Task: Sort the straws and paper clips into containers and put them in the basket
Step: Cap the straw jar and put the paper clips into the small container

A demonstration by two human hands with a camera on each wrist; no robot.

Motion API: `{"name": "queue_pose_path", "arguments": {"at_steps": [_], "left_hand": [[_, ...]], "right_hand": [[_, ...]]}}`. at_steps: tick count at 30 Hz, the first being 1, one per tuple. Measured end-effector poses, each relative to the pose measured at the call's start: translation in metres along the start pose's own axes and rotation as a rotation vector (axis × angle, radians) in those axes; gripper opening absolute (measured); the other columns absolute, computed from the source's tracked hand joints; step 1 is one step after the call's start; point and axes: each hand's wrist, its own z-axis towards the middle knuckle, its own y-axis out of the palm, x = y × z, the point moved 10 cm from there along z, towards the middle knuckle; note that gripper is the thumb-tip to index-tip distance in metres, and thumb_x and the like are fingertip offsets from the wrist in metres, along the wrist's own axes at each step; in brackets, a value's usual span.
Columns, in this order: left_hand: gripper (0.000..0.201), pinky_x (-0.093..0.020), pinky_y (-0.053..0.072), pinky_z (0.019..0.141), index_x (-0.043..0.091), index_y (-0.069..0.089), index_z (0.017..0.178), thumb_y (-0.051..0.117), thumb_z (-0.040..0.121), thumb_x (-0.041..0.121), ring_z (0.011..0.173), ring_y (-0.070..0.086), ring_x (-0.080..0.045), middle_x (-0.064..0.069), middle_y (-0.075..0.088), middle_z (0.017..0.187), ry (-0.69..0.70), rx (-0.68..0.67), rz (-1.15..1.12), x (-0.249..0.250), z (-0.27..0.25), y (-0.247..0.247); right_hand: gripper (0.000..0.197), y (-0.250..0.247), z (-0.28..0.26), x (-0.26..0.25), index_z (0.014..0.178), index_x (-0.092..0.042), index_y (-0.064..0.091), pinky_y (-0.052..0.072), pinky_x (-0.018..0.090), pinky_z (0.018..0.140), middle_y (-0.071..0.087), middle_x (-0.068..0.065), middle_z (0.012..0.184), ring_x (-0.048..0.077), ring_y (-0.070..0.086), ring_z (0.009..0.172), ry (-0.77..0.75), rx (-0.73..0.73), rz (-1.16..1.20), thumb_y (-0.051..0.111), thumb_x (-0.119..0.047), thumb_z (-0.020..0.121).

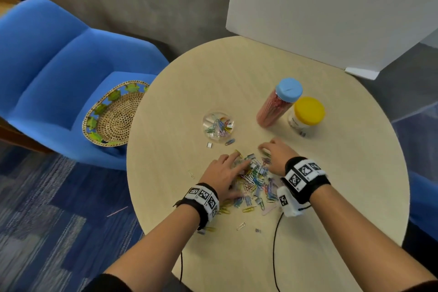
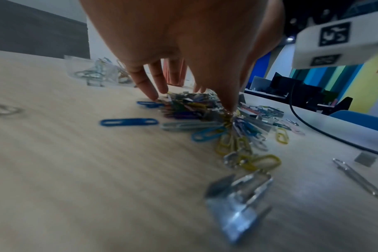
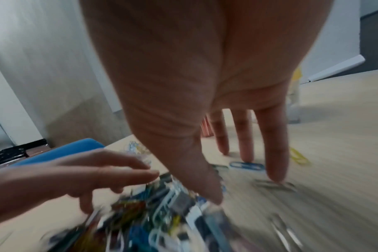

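Both hands, left hand point(image 1: 224, 174) and right hand point(image 1: 276, 157), rest spread-fingered on the paper clips point(image 1: 254, 181), gripping nothing; only the head view shows the basket point(image 1: 113, 116) past the table's point(image 1: 308, 232) left edge.

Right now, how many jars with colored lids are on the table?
2. The jar with the blue lid stands at the far right of the table; the jar with the yellow lid stands just right of it. No others show.

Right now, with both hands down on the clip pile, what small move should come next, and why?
Probably draw both hands together to bunch the paper clips into one handful. The left hand and right hand flank the pile with spread fingers, nothing gripped yet, and the clear dish, already holding some clips, sits just beyond.
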Motion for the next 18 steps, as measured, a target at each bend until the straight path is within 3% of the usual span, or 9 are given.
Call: {"name": "queue_pose_path", "arguments": {"at_steps": [2, 7, 13, 15, 18], "left_hand": [[0.082, -0.047, 0.043, 0.099, 0.033, 0.025, 0.151, 0.062, 0.083, 0.059, 0.127, 0.037, -0.033, -0.009, 0.027, 0.154, 0.021, 0.015, 0.013, 0.013, 0.008, 0.000], [0.042, -0.045, 0.047, 0.093, 0.023, 0.056, 0.132, 0.061, 0.092, 0.034, 0.114, 0.044, -0.031, -0.009, 0.048, 0.135, 0.002, 0.085, -0.113, 0.033, 0.021, -0.009], [0.027, -0.035, 0.047, 0.086, 0.014, 0.070, 0.114, 0.061, 0.093, 0.030, 0.098, 0.057, -0.025, -0.006, 0.065, 0.104, -0.048, 0.137, -0.226, 0.027, 0.022, -0.022], [0.023, -0.035, 0.049, 0.088, 0.014, 0.072, 0.109, 0.061, 0.093, 0.028, 0.096, 0.063, -0.023, -0.004, 0.071, 0.101, -0.098, 0.146, -0.271, 0.016, 0.020, -0.028], [0.023, -0.033, 0.050, 0.094, 0.018, 0.073, 0.112, 0.065, 0.090, 0.023, 0.099, 0.066, -0.020, -0.003, 0.073, 0.107, -0.192, 0.181, -0.368, -0.005, 0.013, -0.035]], "right_hand": [[0.071, 0.012, -0.012, 0.011, 0.139, -0.029, 0.048, 0.045, 0.038, 0.104, 0.035, 0.003, 0.139, 0.027, 0.048, 0.121, -0.018, 0.040, 0.021, 0.071, -0.003, 0.077], [0.066, 0.031, -0.033, 0.019, 0.140, -0.022, 0.050, 0.040, 0.029, 0.106, 0.037, 0.001, 0.136, 0.021, 0.045, 0.122, -0.085, 0.111, 0.132, 0.072, -0.009, 0.079], [0.099, 0.042, -0.047, 0.016, 0.147, -0.030, 0.034, 0.045, 0.036, 0.102, 0.035, -0.001, 0.133, 0.020, 0.043, 0.120, -0.105, 0.133, 0.175, 0.086, -0.042, 0.064], [0.094, 0.042, -0.048, 0.010, 0.146, -0.033, 0.034, 0.046, 0.037, 0.100, 0.035, -0.001, 0.134, 0.021, 0.042, 0.120, -0.120, 0.164, 0.149, 0.082, -0.049, 0.067], [0.069, 0.041, -0.047, -0.001, 0.139, -0.034, 0.045, 0.047, 0.036, 0.099, 0.039, -0.001, 0.130, 0.020, 0.045, 0.117, -0.129, 0.224, 0.146, 0.076, -0.044, 0.078]]}}
